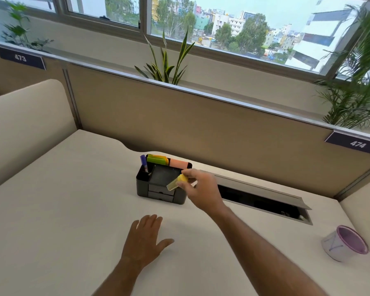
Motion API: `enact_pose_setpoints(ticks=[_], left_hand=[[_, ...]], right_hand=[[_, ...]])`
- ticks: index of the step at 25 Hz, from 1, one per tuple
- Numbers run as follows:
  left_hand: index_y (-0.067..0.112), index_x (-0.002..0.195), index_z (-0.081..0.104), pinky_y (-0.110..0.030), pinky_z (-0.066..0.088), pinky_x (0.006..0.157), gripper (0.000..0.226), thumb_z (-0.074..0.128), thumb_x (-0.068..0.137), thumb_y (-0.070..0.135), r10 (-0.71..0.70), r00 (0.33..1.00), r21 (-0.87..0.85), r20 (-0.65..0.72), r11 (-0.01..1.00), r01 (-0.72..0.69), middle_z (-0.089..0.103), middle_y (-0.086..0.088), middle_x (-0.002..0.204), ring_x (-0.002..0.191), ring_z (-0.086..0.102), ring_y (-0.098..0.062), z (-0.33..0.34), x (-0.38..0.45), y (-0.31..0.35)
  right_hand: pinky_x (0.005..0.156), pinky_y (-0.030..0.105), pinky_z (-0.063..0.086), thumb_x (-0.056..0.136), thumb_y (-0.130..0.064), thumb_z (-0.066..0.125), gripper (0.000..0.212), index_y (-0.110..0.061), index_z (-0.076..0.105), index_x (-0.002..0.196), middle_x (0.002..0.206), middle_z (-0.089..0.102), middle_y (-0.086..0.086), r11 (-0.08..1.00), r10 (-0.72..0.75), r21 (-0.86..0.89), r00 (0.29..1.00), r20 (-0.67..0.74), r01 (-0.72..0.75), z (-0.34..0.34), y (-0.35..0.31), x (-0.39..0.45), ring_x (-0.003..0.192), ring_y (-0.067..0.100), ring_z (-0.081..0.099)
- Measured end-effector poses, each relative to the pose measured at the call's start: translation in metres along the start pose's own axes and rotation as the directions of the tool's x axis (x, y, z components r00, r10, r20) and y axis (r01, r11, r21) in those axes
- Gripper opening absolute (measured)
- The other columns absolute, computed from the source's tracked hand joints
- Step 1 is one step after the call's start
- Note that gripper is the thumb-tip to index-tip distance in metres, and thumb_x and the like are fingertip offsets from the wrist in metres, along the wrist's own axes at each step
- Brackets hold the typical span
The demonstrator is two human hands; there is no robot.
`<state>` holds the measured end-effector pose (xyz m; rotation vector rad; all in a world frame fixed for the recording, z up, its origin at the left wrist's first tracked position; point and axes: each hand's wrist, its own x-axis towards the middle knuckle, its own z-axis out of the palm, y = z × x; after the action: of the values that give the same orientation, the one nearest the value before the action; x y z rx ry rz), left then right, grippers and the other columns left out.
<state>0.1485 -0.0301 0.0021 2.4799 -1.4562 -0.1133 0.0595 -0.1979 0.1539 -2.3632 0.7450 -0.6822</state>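
A black desk organiser [158,194] stands on the white desk [58,210], with a blue marker [144,162] upright in its left slot and green [156,160] and orange sticky notes [178,163] along its back. My right hand [201,189] pinches a yellow highlighter [177,182] just above the organiser's right side, the capped end pointing down and left. My left hand [144,238] rests flat on the desk in front of the organiser, fingers spread.
An open cable tray [263,201] is sunk into the desk behind my right hand. A white and purple cup [344,245] lies tilted at the right. Beige partition panels [201,129] with plants behind close off the back and sides.
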Motion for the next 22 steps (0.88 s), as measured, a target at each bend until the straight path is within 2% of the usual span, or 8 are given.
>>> enact_pose_setpoints(ticks=[3, 6, 9, 13, 18, 22], left_hand=[[0.018, 0.142, 0.043, -0.051, 0.025, 0.114, 0.096, 0.010, 0.079, 0.083, -0.002, 1.000, 0.042, 0.025, 0.999, 0.001, 0.042, -0.006, 0.151, 0.140, 0.037, -0.027, 0.010, 0.009, -0.021], [0.015, 0.136, 0.052, -0.052, 0.018, 0.113, 0.091, 0.018, 0.083, 0.081, -0.003, 0.995, 0.067, 0.100, 0.998, -0.004, 0.049, -0.010, 0.146, 0.133, 0.046, -0.030, 0.016, 0.017, -0.033], [0.017, 0.142, 0.044, -0.054, 0.007, 0.112, 0.089, 0.025, 0.083, 0.081, -0.005, 0.994, 0.027, 0.108, 1.000, 0.002, 0.039, -0.010, 0.152, 0.140, 0.036, -0.031, 0.026, 0.020, -0.042], [0.023, 0.148, 0.031, -0.058, 0.007, 0.113, 0.090, 0.024, 0.082, 0.083, -0.005, 0.997, 0.004, 0.082, 1.000, 0.004, 0.025, -0.007, 0.159, 0.146, 0.020, -0.028, 0.033, 0.024, -0.046], [0.021, 0.146, 0.037, -0.058, 0.012, 0.111, 0.090, 0.029, 0.081, 0.083, -0.008, 0.997, -0.005, 0.078, 1.000, 0.008, 0.032, -0.008, 0.156, 0.144, 0.027, -0.029, 0.034, 0.024, -0.048], [0.019, 0.144, 0.041, -0.059, 0.016, 0.111, 0.089, 0.031, 0.081, 0.082, -0.002, 0.997, -0.015, 0.081, 1.000, 0.004, 0.036, -0.009, 0.154, 0.142, 0.031, -0.030, 0.034, 0.026, -0.048]], right_hand=[[0.084, 0.028, 0.060, 0.086, -0.025, 0.076, 0.037, -0.016, 0.068, 0.121, 0.109, 0.076, 0.002, 1.000, -0.006, 0.014, 1.000, -0.016, 0.007, 0.033, -0.008, 0.035, 0.092, 0.013, 0.069], [0.085, 0.031, 0.059, 0.087, -0.026, 0.074, 0.036, -0.016, 0.068, 0.121, 0.111, 0.074, 0.004, 1.000, -0.012, -0.021, 1.000, 0.025, 0.012, 0.066, -0.011, 0.061, 0.093, 0.015, 0.068], [0.077, 0.028, 0.055, 0.088, -0.027, 0.073, 0.031, -0.017, 0.068, 0.117, 0.105, 0.074, 0.003, 0.998, -0.012, -0.054, 0.998, 0.061, 0.016, 0.094, -0.011, 0.077, 0.083, 0.012, 0.062], [0.079, 0.027, 0.050, 0.091, -0.026, 0.070, 0.026, -0.021, 0.067, 0.116, 0.106, 0.073, 0.001, 0.993, -0.002, -0.113, 0.989, 0.145, 0.018, 0.123, -0.009, 0.089, 0.087, 0.014, 0.060], [0.087, 0.038, 0.056, 0.091, -0.028, 0.070, 0.037, -0.023, 0.061, 0.126, 0.117, 0.067, 0.008, 0.973, 0.054, -0.231, 0.961, 0.271, 0.011, 0.146, -0.005, 0.093, 0.098, 0.027, 0.065], [0.088, 0.035, 0.052, 0.091, -0.034, 0.067, 0.042, -0.028, 0.057, 0.132, 0.123, 0.059, 0.009, 0.973, 0.132, -0.221, 0.945, 0.300, -0.066, 0.157, 0.001, 0.090, 0.102, 0.025, 0.060]])
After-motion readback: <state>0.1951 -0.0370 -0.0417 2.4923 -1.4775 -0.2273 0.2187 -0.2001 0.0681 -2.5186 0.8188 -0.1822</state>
